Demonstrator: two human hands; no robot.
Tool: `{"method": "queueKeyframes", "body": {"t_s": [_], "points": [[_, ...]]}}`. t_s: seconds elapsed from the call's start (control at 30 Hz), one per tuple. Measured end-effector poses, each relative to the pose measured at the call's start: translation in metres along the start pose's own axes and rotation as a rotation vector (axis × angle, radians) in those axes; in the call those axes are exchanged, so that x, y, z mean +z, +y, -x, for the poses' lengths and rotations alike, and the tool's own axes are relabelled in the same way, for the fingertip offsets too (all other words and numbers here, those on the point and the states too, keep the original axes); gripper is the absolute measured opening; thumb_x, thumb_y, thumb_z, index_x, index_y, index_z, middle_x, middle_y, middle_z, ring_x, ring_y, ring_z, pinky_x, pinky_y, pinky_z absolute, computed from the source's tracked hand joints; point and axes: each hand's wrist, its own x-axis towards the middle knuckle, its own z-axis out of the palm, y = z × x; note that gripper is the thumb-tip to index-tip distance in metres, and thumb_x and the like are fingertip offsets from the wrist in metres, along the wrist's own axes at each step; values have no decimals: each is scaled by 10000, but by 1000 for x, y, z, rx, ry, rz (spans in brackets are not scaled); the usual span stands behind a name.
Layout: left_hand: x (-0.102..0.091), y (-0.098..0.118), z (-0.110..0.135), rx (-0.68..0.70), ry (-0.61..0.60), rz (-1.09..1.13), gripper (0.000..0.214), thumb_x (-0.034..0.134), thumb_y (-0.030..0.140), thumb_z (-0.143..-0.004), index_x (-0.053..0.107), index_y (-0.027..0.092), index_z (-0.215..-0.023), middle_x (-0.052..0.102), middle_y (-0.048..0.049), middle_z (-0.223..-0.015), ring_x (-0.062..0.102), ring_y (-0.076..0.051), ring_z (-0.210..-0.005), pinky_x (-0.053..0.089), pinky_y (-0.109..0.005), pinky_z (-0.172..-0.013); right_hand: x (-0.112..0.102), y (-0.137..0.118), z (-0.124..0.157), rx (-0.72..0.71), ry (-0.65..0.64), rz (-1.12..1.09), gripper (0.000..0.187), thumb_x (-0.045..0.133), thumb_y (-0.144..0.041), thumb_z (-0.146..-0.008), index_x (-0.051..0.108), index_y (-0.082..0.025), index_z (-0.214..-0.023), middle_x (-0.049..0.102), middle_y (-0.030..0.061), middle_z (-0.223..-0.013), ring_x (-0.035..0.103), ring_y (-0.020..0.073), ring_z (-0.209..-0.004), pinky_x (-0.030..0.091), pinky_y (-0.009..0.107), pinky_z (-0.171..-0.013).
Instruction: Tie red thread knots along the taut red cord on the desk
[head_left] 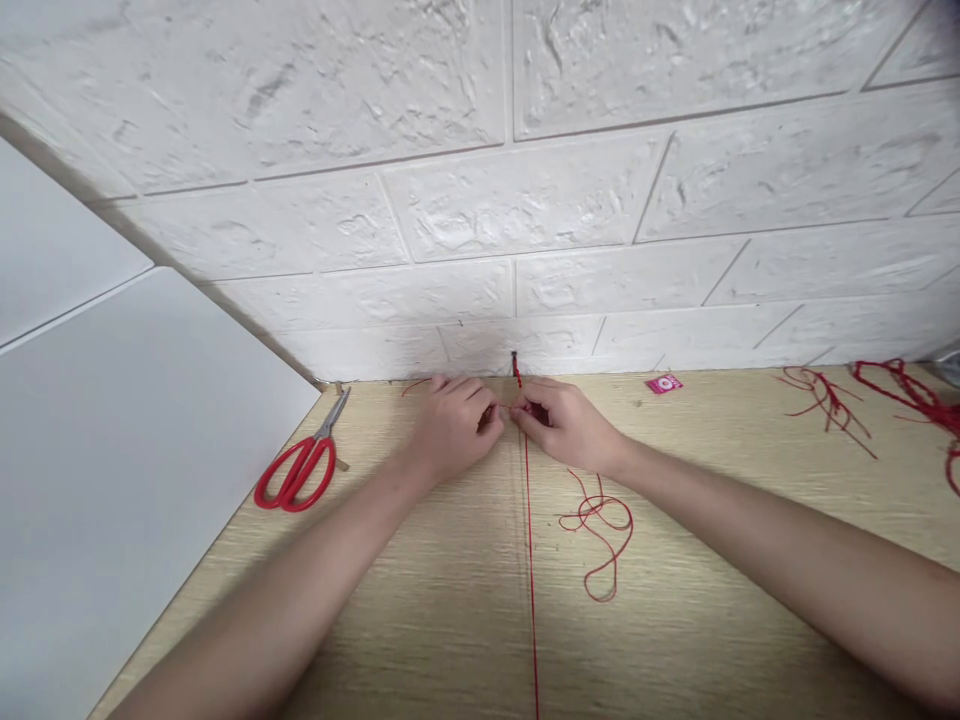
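A taut red cord [530, 540] runs straight down the wooden table [450, 620] from a dark pin [514, 358] at the foot of the wall. My left hand [452, 425] and my right hand [564, 422] meet at the cord's upper end, both with fingers pinched on red thread there. A loose red thread [600, 525] trails in loops from under my right hand onto the table.
Red-handled scissors [300, 468] lie at the table's left edge. A small pink packet [664, 383] sits near the wall on the right. Tangled red thread scraps [885, 395] lie at the far right. A white brick-textured wall [525, 200] stands behind.
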Motion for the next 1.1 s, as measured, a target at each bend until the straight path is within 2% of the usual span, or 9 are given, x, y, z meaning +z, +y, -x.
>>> {"method": "queueKeyframes", "body": {"t_s": [0.3, 0.63, 0.87, 1.0, 1.1], "points": [[3, -7, 0, -38, 41, -100, 141, 539, 196, -878, 622, 180, -765, 673, -54, -777, 596, -228, -796, 353, -419, -772, -2, -2, 0, 3, 15, -26, 168, 532, -100, -869, 554, -184, -725, 538, -8, -701, 489, 141, -684, 351, 262, -656], [3, -17, 0, -206, 114, -193, 115, 574, 193, -851, 609, 191, -741, 674, -56, -749, 584, -257, -793, 315, -433, -763, -3, -2, 0, 26, 22, -31, 168, 533, -105, -852, 541, -185, -705, 532, -10, -690, 487, 141, -675, 343, 266, -651], [0, -21, 1, -371, 240, -146, 88, 566, 227, -898, 615, 191, -835, 684, -62, -859, 573, -269, -892, 321, -423, -813, -3, -1, -2, 32, 18, -55, 177, 531, -97, -850, 520, -190, -700, 530, -12, -680, 480, 141, -663, 334, 267, -631], [-6, -29, 0, -386, 289, -113, 94, 534, 249, -937, 592, 191, -892, 667, -61, -919, 552, -262, -937, 342, -407, -831, -2, 0, -2, 29, 25, -73, 209, 536, -97, -858, 487, -197, -682, 520, -11, -675, 476, 142, -653, 336, 272, -625], [-11, -34, -2, -344, 306, -25, 100, 517, 243, -948, 573, 191, -883, 649, -59, -916, 543, -249, -933, 374, -409, -852, -1, 0, -2, 36, 32, -61, 225, 537, -100, -866, 480, -200, -674, 514, -7, -667, 481, 150, -648, 355, 283, -629]]}}
